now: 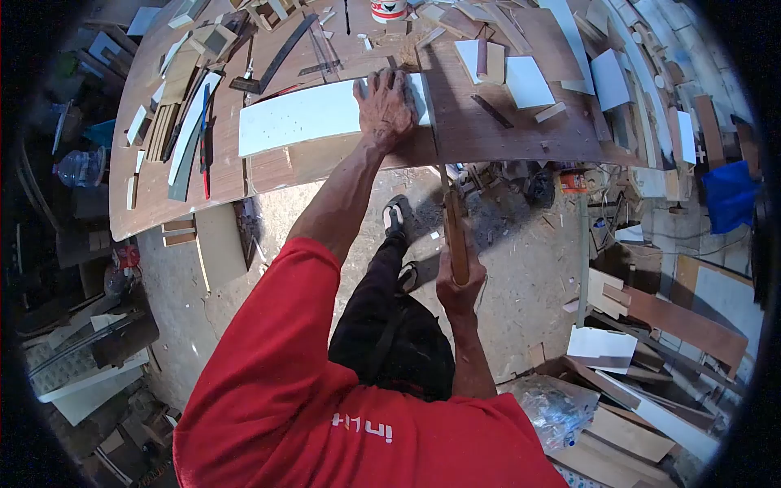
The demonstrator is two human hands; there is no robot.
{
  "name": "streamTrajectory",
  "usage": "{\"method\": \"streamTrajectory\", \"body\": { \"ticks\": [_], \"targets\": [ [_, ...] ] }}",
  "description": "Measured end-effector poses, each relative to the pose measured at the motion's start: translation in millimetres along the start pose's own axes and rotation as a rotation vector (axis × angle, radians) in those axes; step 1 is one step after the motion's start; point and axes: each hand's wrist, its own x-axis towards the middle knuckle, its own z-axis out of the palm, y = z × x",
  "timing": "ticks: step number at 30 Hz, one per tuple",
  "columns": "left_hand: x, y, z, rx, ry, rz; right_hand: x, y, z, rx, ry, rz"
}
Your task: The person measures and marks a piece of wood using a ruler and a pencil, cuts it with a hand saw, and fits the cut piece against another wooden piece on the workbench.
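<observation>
A long white board (301,118) lies along the front of the brown worktable (521,138). My left hand (386,110) presses flat on its right part, fingers spread toward the far edge. In my right hand (461,281), below the table's front edge, is the wooden handle of a handsaw (455,232). The saw's thin blade runs up from the handle past the table edge, close to the board's right end. How deep the blade sits in the board I cannot tell.
Left on the table lie a try square (281,61), wood strips (171,106) and a red pencil-like stick (206,159). White offcuts (529,81) lie to the right, with a white tub (389,10) at the back. Scrap boards (675,325) and a plastic bag (557,411) crowd the floor.
</observation>
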Motion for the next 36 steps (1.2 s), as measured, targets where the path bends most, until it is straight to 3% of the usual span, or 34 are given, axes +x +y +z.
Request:
{"method": "streamTrajectory", "body": {
  "ticks": [6, 10, 12, 18, 21, 25, 28, 29, 33, 35, 36],
  "targets": [
    [3, 0, 2, 0.000, -0.014, -0.036, -58, -10, -25, -0.013, 0.062, 0.041],
    [1, 1, 2, -0.012, 0.013, -0.014, 7, 7, 1, -0.024, 0.021, 0.081],
    [3, -2, 2, 0.000, 0.005, 0.003, 34, 12, 14, -0.069, -0.025, -0.029],
    [3, 2, 4, -0.071, 0.047, -0.031, -34, -7, -16, -0.036, 0.060, -0.003],
    [5, 2, 5, -0.064, 0.048, -0.034, -10, -5, -5, -0.050, 0.081, -0.081],
    [1, -2, 7, -0.033, 0.018, -0.018, 50, 4, 12, -0.176, -0.135, 0.100],
    [2, 3, 1, -0.054, -0.006, -0.043, 19, 5, 5, -0.012, -0.012, -0.104],
    [6, 3, -3, -0.062, -0.045, -0.058, -1, -8, -4, -0.058, -0.030, 0.020],
    [5, 1, -3, -0.030, -0.001, -0.055, -27, -11, -15, -0.024, -0.002, -0.002],
    [4, 3, -4, -0.007, -0.014, -0.025, 13, -6, -3, -0.064, 0.018, -0.062],
    [6, 2, -1, -0.004, -0.011, -0.027, 40, -13, 4, -0.099, -0.073, 0.079]
  ]
}}
